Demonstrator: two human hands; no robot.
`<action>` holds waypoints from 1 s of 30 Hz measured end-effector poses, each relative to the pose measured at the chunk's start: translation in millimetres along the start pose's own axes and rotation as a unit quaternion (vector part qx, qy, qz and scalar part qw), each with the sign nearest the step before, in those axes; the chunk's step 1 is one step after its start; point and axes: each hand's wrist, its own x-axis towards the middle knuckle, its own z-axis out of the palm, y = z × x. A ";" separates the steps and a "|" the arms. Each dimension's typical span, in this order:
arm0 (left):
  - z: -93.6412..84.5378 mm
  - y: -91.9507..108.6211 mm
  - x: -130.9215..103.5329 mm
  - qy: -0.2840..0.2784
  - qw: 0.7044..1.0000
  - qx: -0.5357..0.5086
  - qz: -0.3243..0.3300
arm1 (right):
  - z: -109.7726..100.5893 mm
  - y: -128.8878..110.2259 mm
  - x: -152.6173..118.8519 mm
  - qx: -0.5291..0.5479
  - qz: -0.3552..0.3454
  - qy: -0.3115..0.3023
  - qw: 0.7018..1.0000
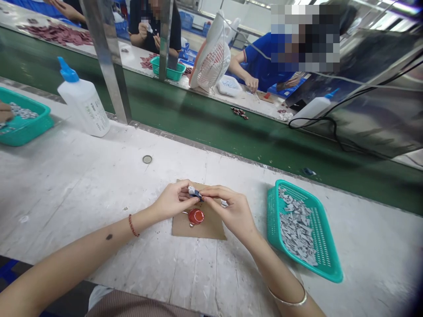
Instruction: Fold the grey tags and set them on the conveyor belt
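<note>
My left hand and my right hand meet over a brown cardboard sheet on the white table. Pinched between the fingertips of both is a small dark blue and white piece, too small to name. Just below the hands, a small red cup rests on the cardboard, with a thin stick-like thing beside it. To the right of my right hand stands a green basket holding many small grey-white pieces.
A white bottle with a blue nozzle and a green tray stand at the left. A bottle cap lies mid-table. Beyond the green conveyor belt are a white fan and several people at work.
</note>
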 end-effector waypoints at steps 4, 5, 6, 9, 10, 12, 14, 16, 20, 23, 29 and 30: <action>0.6 -0.9 -0.8 0.001 1.000 0.004 0.004 | -0.4 1.2 -0.4 -0.015 -0.007 -0.010 1.000; 0.9 -1.1 -1.1 0.002 1.000 0.006 0.004 | -0.6 1.1 -0.4 -0.021 -0.011 -0.013 1.000; 1.1 -1.2 -1.3 0.003 1.000 0.006 0.004 | -0.8 1.0 -0.3 -0.027 -0.015 -0.017 0.999; 0.7 -0.8 -1.0 0.005 1.000 -0.014 -0.002 | -2.6 0.2 0.3 -0.041 -0.027 -0.025 0.998; 0.1 -0.3 -0.5 0.007 0.999 -0.034 -0.008 | -3.5 -0.2 0.5 -0.042 -0.034 -0.030 0.998; -1.6 1.5 0.7 0.007 0.996 -0.082 -0.018 | -5.5 -1.1 0.6 -0.041 -0.055 -0.041 0.997; -3.1 4.2 1.3 0.002 0.992 -0.128 -0.020 | -6.5 -2.4 0.3 -0.055 -0.087 -0.042 0.994; -2.7 7.6 0.4 -0.007 0.986 -0.163 -0.019 | -6.1 -4.4 -0.6 -0.092 -0.122 -0.042 0.987; 5.8 15.1 -7.6 -0.019 0.979 -0.200 -0.036 | -3.4 -11.5 -4.3 -0.173 -0.205 -0.028 0.963; 14.3 19.8 -16.0 -0.035 0.972 -0.228 -0.047 | -4.2 -18.8 -9.1 -0.248 -0.274 0.017 0.929; 21.3 24.9 -24.0 -0.037 0.961 -0.264 -0.073 | -8.3 -30.9 -17.3 -0.339 -0.311 0.034 0.887; 21.4 25.9 -24.2 -0.035 0.959 -0.271 -0.074 | -8.4 -32.4 -17.5 -0.339 -0.306 0.035 0.889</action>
